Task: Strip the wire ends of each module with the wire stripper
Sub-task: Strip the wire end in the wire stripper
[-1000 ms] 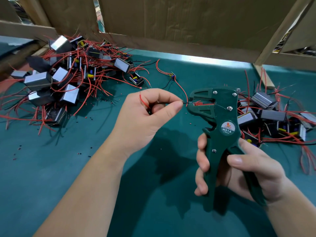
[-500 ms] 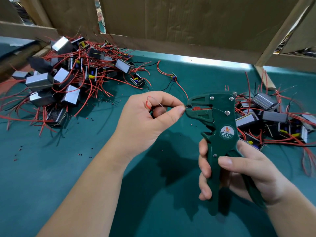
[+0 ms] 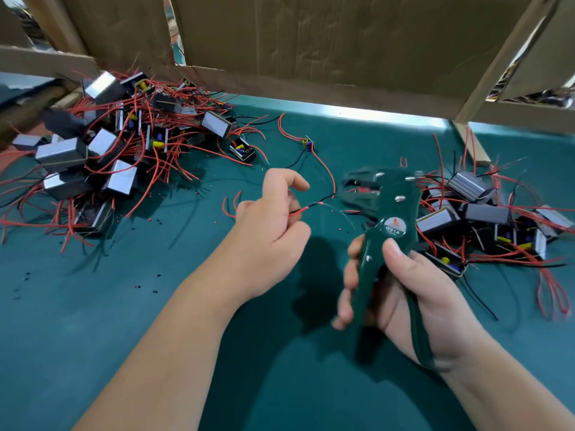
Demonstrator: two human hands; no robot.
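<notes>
**Wire drawn clear of the tool head: strip on this end judged complete**

Half a second before, your left hand (image 3: 270, 234) was up against the head of the wire stripper (image 3: 389, 225), feeding the wire into it. At inspection a gap had opened: the left hand had pulled back down and to your left. The wire ends (image 3: 306, 208) stood free between hand and tool, with pale bare strands showing past the red insulation. I judged this lead finished and another due.

The wire ends ran along a slanted line, rising from your pinch towards the tool head on the right. The stripper's long axis stood near upright, with the handles down towards you and the head turned left. The head was blurred, so its jaws could not be read.

Your left fingers pinched the wires, and any module in that palm was hidden. Your right hand (image 3: 413, 293) was wrapped round the handles. Module piles lay left (image 3: 102, 157) and right (image 3: 485, 209) on the green mat (image 3: 124, 321).
</notes>
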